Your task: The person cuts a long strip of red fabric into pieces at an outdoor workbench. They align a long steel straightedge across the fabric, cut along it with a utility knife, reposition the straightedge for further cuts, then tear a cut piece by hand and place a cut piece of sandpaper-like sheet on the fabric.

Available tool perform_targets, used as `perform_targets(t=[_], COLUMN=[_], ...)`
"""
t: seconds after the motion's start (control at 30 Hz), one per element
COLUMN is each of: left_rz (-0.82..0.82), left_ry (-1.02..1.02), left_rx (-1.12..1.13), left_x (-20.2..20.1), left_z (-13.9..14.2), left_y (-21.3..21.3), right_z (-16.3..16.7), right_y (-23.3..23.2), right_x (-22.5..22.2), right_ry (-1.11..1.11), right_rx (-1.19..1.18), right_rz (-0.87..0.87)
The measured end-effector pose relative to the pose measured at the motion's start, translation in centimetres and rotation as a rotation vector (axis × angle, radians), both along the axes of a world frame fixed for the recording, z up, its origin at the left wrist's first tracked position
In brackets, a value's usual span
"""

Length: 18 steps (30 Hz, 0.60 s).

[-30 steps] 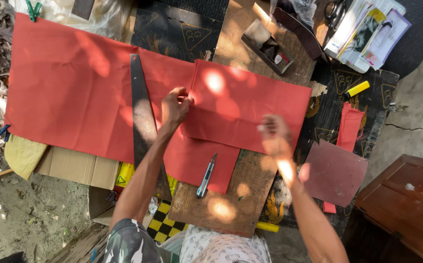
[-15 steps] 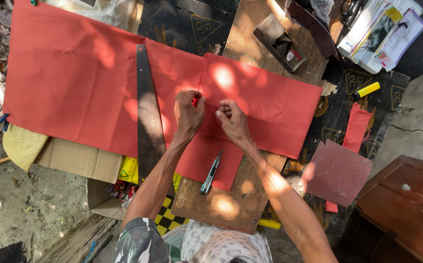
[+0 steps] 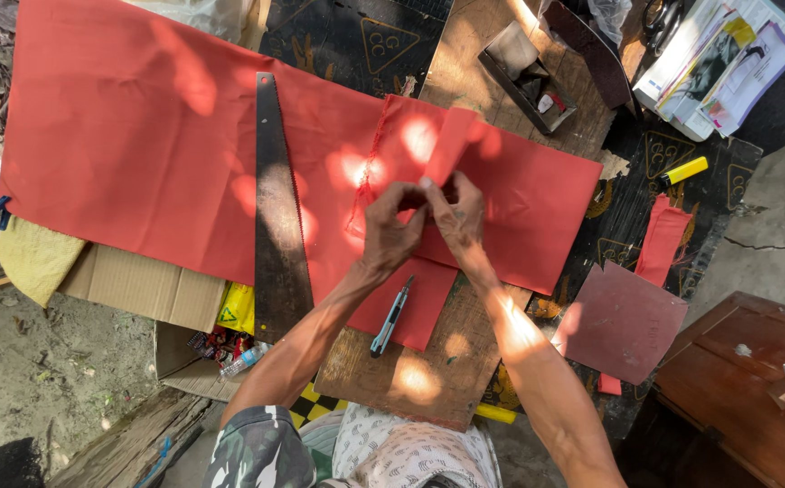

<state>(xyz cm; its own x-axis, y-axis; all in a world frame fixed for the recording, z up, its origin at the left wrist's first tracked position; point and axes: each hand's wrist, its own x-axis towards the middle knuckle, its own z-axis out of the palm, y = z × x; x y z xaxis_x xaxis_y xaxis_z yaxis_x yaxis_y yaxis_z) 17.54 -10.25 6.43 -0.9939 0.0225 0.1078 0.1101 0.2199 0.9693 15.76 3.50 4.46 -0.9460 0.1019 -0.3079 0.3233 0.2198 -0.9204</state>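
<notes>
Red cloth point(image 3: 166, 154), thin and matte, lies spread across the tabletop point(image 3: 465, 54), a smaller red piece point(image 3: 519, 194) overlapping its right end. Both hands meet at the middle of that smaller piece. Left hand point(image 3: 390, 233) pinches a raised fold; right hand point(image 3: 457, 212) is closed on the same fold, with a narrow flap point(image 3: 451, 145) standing up from it. Step in hand looks like folding or creasing a strip. Next move likely calls for both hands keeping the fold edges aligned while pressing flat. A frayed edge point(image 3: 362, 185) runs just left of the hands. Long saw point(image 3: 275, 208) lies on the cloth, left of them. Small cutter point(image 3: 390, 318) rests near the left wrist, untouched.
</notes>
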Motion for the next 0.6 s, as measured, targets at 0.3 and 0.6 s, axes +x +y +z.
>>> perform_targets(t=[0.3,0.6], left_rz=[0.352,0.201], left_ry=[0.188,-0.534], left_rx=[-0.583,-0.149], left_x=[-5.1,-6.0], left_z=[-5.3,-8.2], left_y=[-3.9,-4.1], right_z=[9.0,14.1], right_y=[14.1,39.7], right_x=[3.9,14.9], right_ry=[0.199,-0.124], right_rx=[0.325,0.533], right_rz=[0.057,-0.197])
